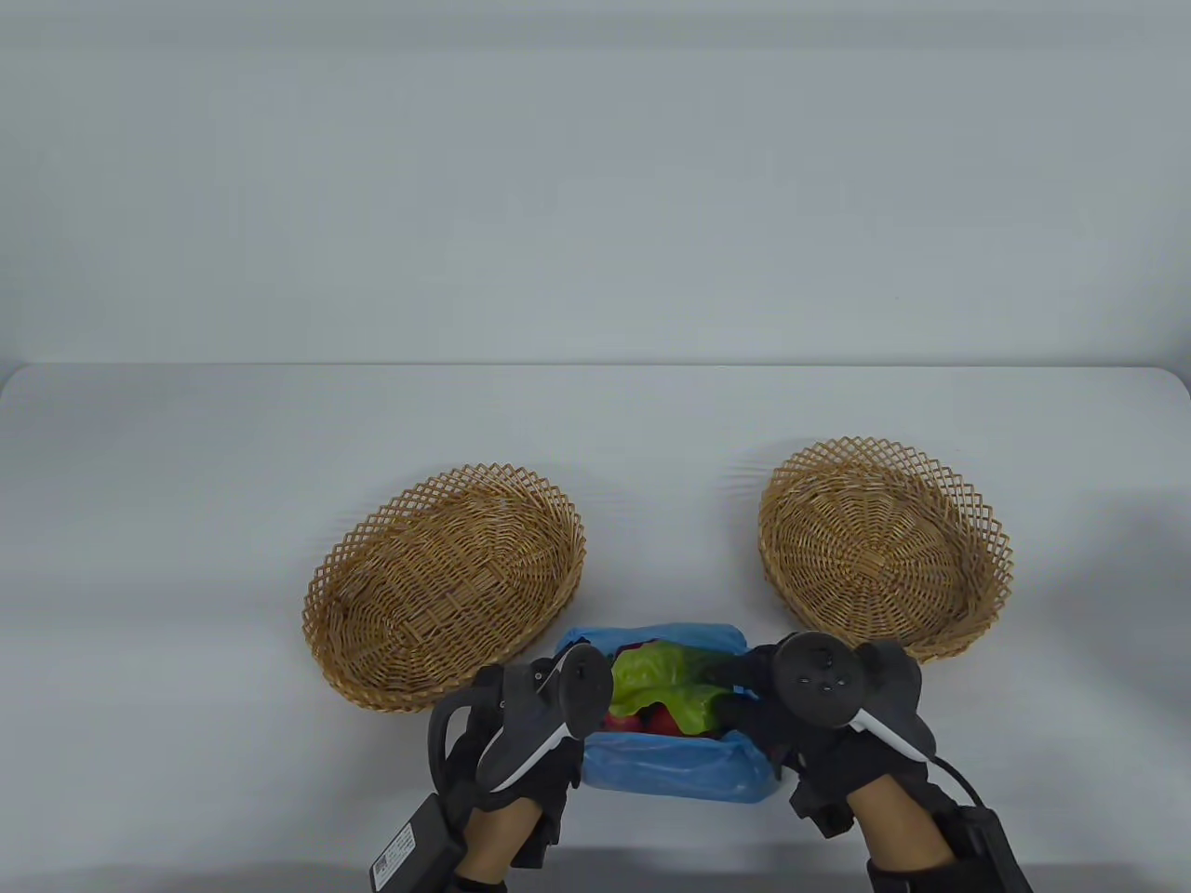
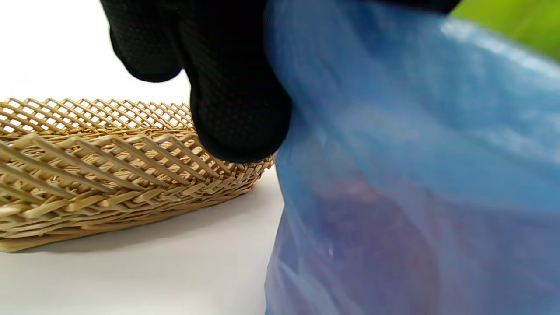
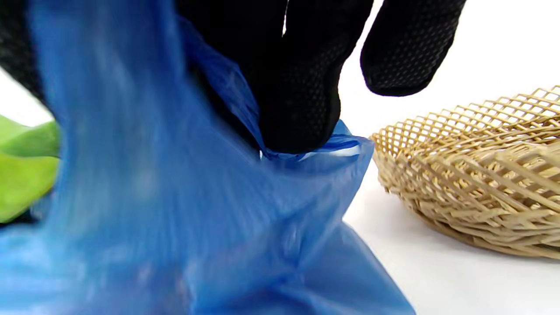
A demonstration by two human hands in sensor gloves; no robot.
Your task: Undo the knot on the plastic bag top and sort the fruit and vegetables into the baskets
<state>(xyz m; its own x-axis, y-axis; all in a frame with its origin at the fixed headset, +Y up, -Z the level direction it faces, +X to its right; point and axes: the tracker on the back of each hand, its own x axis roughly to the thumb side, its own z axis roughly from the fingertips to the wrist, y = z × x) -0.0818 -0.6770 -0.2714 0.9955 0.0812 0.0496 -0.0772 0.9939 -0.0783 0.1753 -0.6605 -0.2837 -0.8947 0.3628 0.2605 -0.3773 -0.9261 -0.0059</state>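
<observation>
A blue plastic bag [image 1: 675,767] lies open at the table's near edge, between my two hands. Inside it show a green leafy vegetable [image 1: 662,686] and something red [image 1: 651,718]. My left hand [image 1: 549,716] holds the bag's left rim, fingers [image 2: 236,100] curled against the blue film [image 2: 415,175]. My right hand [image 1: 772,716] grips the right rim, and the fingers [image 3: 302,96] pinch a fold of the bag [image 3: 197,218]. An oval wicker basket [image 1: 445,588] sits left of the bag and a round wicker basket [image 1: 882,547] to its right, neither holding anything.
The white table [image 1: 595,437] stretches behind the baskets to a pale wall. The left basket [image 2: 109,170] lies close beside my left fingers, and the right basket [image 3: 481,175] close beside my right fingers.
</observation>
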